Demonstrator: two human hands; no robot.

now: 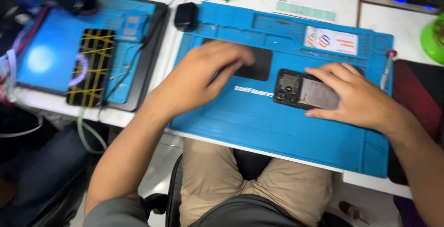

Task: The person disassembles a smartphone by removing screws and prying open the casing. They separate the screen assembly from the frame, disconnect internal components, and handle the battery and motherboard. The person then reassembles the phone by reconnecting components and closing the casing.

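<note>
Nearest the seated person, a blue work mat (259, 125) lies on the white tabletop (370, 183), its front edge just above their knees. On the mat, the right hand (358, 98) lies flat over an opened phone (300, 89), fingers spread lightly across its right part and pressing it down; the phone's left end, with dark inner parts and camera openings, shows beyond the fingertips. The left hand (201, 76) hovers or rests to the left of the phone, fingers loosely curled and blurred, their tips over a flat black panel (256, 65) that lies on the mat just beside the phone. I cannot tell whether that hand grips the panel or only touches it.

Right of the mat, a slim metal tool with a red tip (387, 69) lies near its edge. Farther back on the mat sits a small white card (330, 40), and at its far left corner a small black box (186, 16). Well off to the left, a second blue mat (60, 51) carries a phone bound with yellow bands (91, 67).
</note>
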